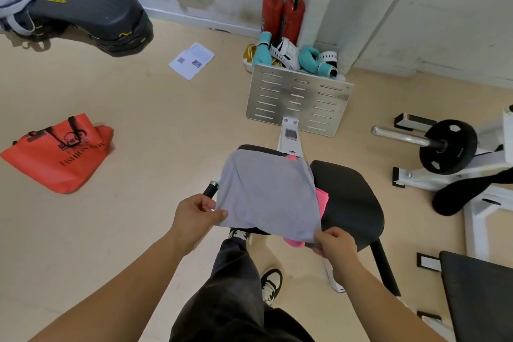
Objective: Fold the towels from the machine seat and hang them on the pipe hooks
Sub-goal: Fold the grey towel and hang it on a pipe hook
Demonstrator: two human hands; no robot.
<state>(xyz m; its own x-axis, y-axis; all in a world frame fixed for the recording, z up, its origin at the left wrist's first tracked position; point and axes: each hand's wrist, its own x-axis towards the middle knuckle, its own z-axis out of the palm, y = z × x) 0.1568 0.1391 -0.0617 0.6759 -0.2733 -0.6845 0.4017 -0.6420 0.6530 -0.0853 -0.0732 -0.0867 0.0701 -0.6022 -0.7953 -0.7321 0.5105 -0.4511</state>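
Observation:
A grey towel lies spread over the black machine seat. My left hand pinches its near left corner between thumb and fingers. The near right corner is pinched by my right hand. Under the grey towel a pink towel shows at the right edge and below the near edge. The pipe hooks are not in view.
A metal footplate stands beyond the seat, with boxing gloves and two red extinguishers behind it. A red bag and a leaflet lie on the floor at left. A weight plate on a bar is at right.

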